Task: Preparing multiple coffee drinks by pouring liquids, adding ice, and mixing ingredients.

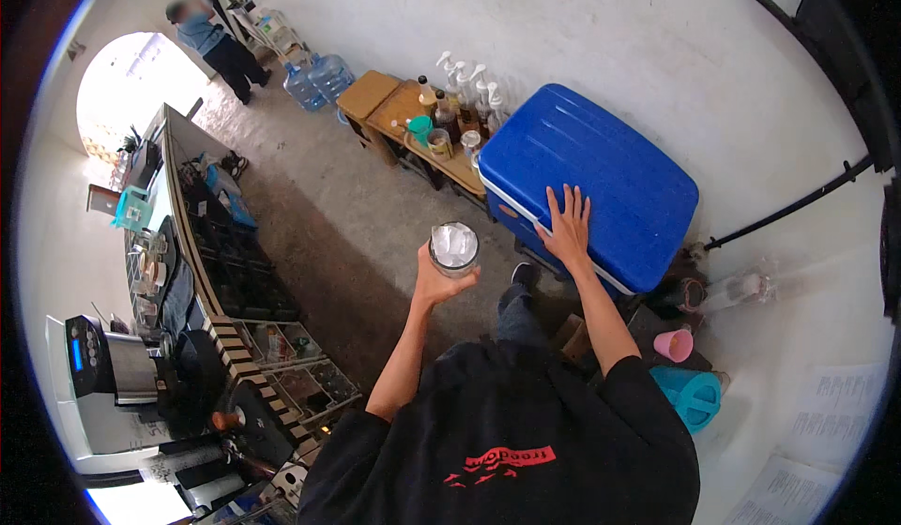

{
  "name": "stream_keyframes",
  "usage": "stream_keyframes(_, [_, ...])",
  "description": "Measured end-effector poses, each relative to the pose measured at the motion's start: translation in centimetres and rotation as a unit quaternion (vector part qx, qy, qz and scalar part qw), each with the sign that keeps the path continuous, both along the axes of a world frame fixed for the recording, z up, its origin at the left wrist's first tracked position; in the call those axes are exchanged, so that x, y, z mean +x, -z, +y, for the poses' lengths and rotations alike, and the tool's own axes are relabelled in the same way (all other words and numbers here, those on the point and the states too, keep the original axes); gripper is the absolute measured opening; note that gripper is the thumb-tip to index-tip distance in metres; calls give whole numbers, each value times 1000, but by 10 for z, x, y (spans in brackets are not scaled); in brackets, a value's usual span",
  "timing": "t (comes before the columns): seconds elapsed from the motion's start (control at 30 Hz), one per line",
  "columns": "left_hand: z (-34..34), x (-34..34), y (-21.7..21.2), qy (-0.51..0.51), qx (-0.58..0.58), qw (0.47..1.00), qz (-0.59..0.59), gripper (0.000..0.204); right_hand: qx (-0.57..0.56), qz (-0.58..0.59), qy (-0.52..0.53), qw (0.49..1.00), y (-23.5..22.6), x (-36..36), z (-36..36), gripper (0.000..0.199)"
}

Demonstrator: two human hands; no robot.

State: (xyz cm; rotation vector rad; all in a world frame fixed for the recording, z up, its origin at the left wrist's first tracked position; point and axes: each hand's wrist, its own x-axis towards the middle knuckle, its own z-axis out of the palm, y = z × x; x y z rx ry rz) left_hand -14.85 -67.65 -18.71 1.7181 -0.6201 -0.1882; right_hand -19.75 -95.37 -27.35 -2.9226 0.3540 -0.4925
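My left hand (441,279) is wrapped round a clear glass (454,270), held upright above the floor. Chunks of ice (453,242) fill the glass to near its rim. To the right stands a large cooler with a blue lid (610,168) and a white rim under it. The lid is down. My right hand (566,229) lies flat on the lid's near left edge, fingers spread and nothing in them.
Pump bottles (469,89) and dark bottles stand on a wooden bench (399,103) left of the cooler. Water jugs (328,76) sit behind it. A counter with a coffee machine (117,365) runs along the left. A person (218,45) stands far back. A pink cup (673,344) and teal container (690,398) are right.
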Motion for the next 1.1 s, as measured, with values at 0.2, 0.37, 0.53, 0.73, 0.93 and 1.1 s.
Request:
stream_keyframes(0.2, [-5, 10, -9, -25, -18, 999, 12, 40, -21, 85, 35, 996, 6, 0, -5, 78])
stream_keyframes(0.37, [9, 30, -19, -97, -64, 993, 12, 43, -35, 149, 16, 988, 0, 9, 0, 83])
stream_keyframes(0.53, [47, 71, -17, -163, -56, 985, 8, 42, 5, 266, -30, 964, -67, 96, 49, 63])
stream_keyframes(0.73, [90, 114, -43, -341, -43, 939, -17, 44, 94, 243, -321, 910, -118, 247, 118, 58])
stream_keyframes(0.93, [154, 138, -34, -474, -54, 878, -25, 46, 87, 265, -550, 787, -130, 342, 224, 59])
stream_keyframes(1.1, [211, 157, -49, -566, -66, 821, -31, 42, 109, 325, -661, 668, -134, 392, 325, 54])
